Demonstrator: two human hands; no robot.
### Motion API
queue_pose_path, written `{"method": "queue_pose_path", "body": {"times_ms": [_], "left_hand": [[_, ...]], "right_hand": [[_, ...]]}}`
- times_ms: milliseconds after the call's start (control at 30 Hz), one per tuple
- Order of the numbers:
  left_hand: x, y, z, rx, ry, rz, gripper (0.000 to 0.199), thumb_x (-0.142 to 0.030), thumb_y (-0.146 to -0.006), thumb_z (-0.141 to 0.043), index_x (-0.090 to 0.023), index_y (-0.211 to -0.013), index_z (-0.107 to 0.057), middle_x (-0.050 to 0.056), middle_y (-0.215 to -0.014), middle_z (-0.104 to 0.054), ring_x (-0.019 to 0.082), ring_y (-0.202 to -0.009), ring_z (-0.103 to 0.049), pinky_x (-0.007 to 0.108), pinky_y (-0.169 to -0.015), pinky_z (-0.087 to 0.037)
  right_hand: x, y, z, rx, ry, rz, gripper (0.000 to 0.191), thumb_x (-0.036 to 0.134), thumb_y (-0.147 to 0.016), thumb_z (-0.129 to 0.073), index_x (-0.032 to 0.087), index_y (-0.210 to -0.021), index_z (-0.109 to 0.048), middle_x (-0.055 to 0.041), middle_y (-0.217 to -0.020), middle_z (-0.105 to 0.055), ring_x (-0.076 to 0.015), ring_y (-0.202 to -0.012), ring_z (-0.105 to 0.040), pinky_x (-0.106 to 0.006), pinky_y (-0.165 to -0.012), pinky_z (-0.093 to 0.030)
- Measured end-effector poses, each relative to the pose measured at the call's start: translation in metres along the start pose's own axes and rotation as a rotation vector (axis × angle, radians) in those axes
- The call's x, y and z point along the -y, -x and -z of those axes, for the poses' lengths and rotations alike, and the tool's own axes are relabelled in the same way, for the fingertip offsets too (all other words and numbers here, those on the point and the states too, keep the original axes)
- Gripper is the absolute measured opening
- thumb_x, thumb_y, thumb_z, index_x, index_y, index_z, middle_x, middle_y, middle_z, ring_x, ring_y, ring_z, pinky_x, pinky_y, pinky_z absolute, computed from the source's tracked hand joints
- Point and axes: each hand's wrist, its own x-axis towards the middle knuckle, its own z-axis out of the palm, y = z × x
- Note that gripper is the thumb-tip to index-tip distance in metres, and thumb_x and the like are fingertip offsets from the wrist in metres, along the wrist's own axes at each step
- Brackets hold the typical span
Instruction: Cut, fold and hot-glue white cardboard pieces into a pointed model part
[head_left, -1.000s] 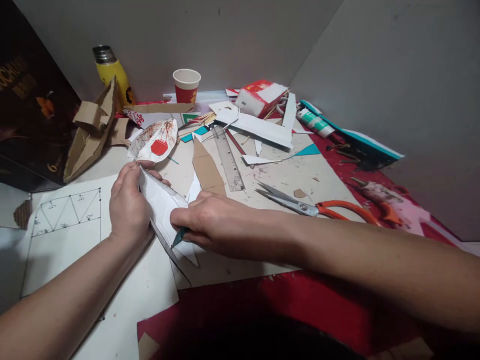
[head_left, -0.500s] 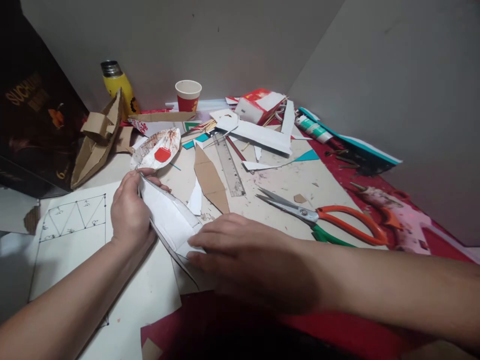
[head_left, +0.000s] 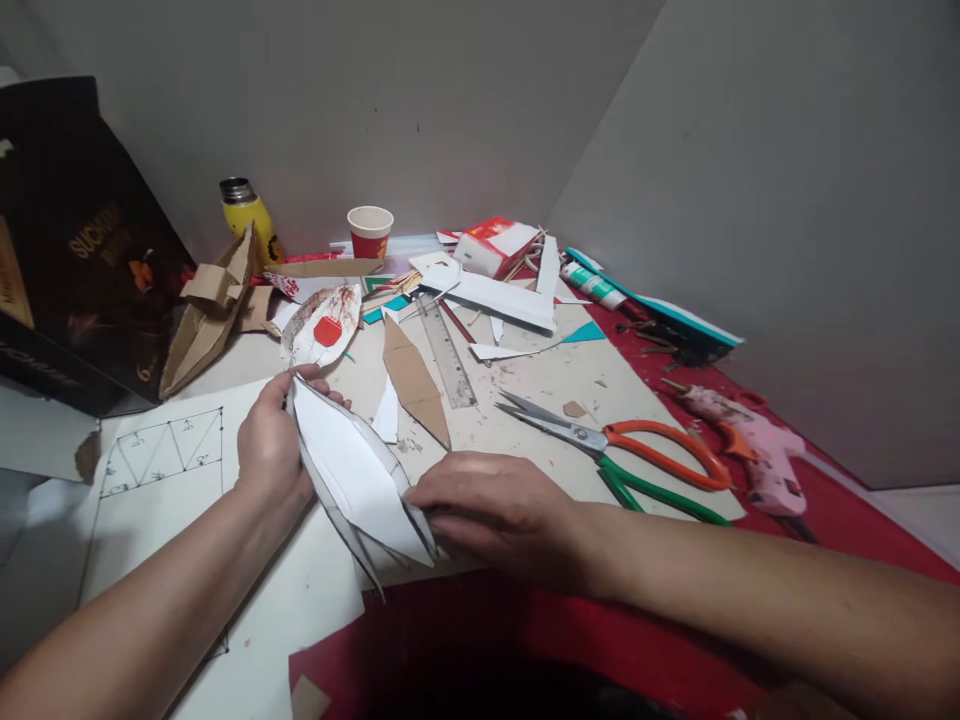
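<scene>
My left hand (head_left: 271, 435) is closed around the far end of a white, boat-shaped cardboard piece (head_left: 349, 465), its fingers curled over the edge. The piece tapers towards me, and several layers show grey edges along its sides. Against its near right edge my right hand (head_left: 499, 510) has its fingers bent and pressed together on the card; the thumb is mostly hidden. Just beyond lies a brown leaf-shaped cardboard piece (head_left: 414, 378). To the right of it rest scissors (head_left: 600, 437) with orange and green handles, blades apart.
A pink glue gun (head_left: 761, 445) lies at the right. Behind are a clear ruler (head_left: 448, 350), a paper cup (head_left: 370, 235), a yellow bottle (head_left: 251, 222), a brown cardboard boat (head_left: 210, 315) and white scraps (head_left: 491, 292). A drawn sheet (head_left: 300, 620) lies under my left arm.
The white piece's near end has come out from under my right hand, and a white panel now shows across its top. My right fingers sit at its edge. The camera view has shifted.
</scene>
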Motion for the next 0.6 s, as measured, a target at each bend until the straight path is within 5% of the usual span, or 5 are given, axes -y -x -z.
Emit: {"method": "queue_pose_path", "body": {"times_ms": [100,300,400,600], "left_hand": [[-0.001,0.000,0.001,0.015,0.016,0.006,0.013,-0.023,-0.071,-0.056,-0.017,-0.081,-0.059,-0.001,-0.058,-0.055,0.016,-0.048,-0.058,0.030,-0.051,-0.052],[-0.001,0.002,0.001,0.055,0.039,-0.003,0.014,-0.023,-0.071,-0.057,-0.017,-0.082,-0.060,-0.001,-0.060,-0.056,0.016,-0.051,-0.058,0.030,-0.053,-0.052],[0.000,0.003,0.000,0.066,0.036,-0.014,0.014,-0.023,-0.070,-0.058,-0.017,-0.083,-0.061,-0.001,-0.061,-0.056,0.016,-0.053,-0.058,0.030,-0.053,-0.052],[0.003,0.000,0.003,0.031,0.004,-0.059,0.016,-0.023,-0.069,-0.057,-0.016,-0.082,-0.063,0.000,-0.061,-0.057,0.017,-0.053,-0.058,0.032,-0.051,-0.051]], "right_hand": [[0.004,0.000,-0.005,-0.026,-0.105,-0.120,0.018,0.014,-0.089,-0.054,0.014,-0.105,-0.064,-0.0092,-0.089,-0.068,-0.0138,-0.082,-0.063,-0.025,-0.074,-0.053],[0.007,-0.003,-0.014,-0.240,-0.777,-0.801,0.027,0.039,-0.084,-0.064,0.016,-0.098,-0.059,0.0010,-0.067,-0.062,-0.0090,-0.053,-0.058,-0.021,-0.051,-0.051],[0.009,-0.009,-0.018,-0.198,-0.894,-0.905,0.035,0.043,-0.072,-0.076,0.015,-0.086,-0.059,0.0040,-0.055,-0.059,-0.0080,-0.047,-0.056,-0.019,-0.046,-0.049],[0.012,-0.009,-0.030,-0.261,-0.906,-0.882,0.032,0.040,-0.071,-0.077,0.015,-0.079,-0.059,0.0060,-0.059,-0.058,-0.0053,-0.046,-0.056,-0.016,-0.045,-0.050]]}}
